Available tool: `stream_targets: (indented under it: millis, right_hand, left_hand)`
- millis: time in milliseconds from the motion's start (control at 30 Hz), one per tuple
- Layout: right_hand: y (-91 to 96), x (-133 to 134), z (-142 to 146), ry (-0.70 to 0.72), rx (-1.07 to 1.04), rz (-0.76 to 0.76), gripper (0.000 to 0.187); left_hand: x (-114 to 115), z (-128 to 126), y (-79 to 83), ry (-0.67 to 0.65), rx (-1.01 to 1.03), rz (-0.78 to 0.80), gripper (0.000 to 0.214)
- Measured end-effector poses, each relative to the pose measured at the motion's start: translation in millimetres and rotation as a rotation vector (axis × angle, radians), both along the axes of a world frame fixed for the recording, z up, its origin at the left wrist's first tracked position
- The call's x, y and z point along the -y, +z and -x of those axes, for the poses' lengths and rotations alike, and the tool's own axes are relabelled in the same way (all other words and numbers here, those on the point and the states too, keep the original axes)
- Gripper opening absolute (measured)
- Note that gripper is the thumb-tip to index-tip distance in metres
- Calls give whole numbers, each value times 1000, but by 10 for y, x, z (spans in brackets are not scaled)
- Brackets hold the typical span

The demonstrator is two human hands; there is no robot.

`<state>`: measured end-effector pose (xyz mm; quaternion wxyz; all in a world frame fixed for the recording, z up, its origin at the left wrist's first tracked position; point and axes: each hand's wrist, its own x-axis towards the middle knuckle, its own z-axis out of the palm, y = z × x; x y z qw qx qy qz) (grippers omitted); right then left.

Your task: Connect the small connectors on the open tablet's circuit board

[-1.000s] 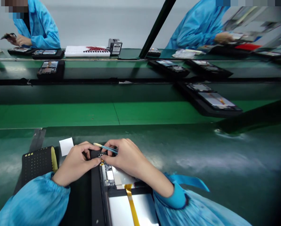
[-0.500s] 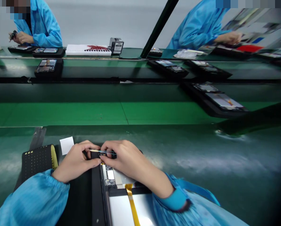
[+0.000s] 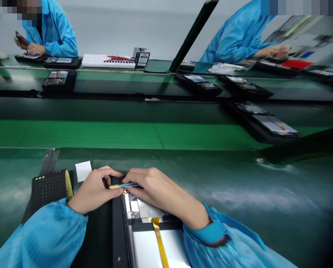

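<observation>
Device, flat and opened, with whitish-silver panels and exposed circuitry (image 3: 146, 242), lay in a black flat tray (image 3: 117, 234) on the dark green table (image 3: 224, 193), right in front of the person. Gold tape strip (image 3: 160, 245) ran along its near panel. Right hand (image 3: 157, 188) was over the device's far end, grip closed on a slim blue stick with a cream tip (image 3: 125, 185), tip pointing left. Left hand (image 3: 95, 190) was at the far-left corner, thumb and index finger curved around the tip end; couldn't tell if that grip pinched anything. White paper square (image 3: 83, 171) lay just beyond the left hand, black perforated band with yellow lining (image 3: 50, 186) left of it.
</observation>
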<state>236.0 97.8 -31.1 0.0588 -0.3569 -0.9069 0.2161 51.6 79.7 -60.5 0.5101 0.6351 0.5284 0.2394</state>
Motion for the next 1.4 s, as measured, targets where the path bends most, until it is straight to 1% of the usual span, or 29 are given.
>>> stream_targets:
  millis: [167,333,567,633,767,867,1133,1233,1400]
  right_hand:
    - [19,14,5,15,61,-15,13]
    - [-17,31,30,9,96,-81,16]
    - [21,-3,-13,-2,56,-44,19]
    - [12,0,-15,-8,48,-57,22]
    - [-41,16,1,0,22,-93,20]
    - [-54,12,2,11,27,-103,22]
    - [-4,-6,-24,-8,0,-43,21]
    - [-24,-12,-35,-25,-29,-20,19]
    - [-91,-64,-56,-40,-157,55,10]
  left_hand:
    - [-2,-11,15,11,14,10,30]
    - [0,-15,24,-1,25,14,26]
    - [-9,-16,24,1,19,29,25]
    - [-13,-15,21,-1,18,29,25]
    - [-15,-12,16,-7,19,15,22]
    - [-13,-10,15,-11,7,6,20]
    - [-8,3,4,-11,0,4,27]
    - [-8,4,0,-7,1,7,27]
    - [-7,-4,-6,6,54,33,29]
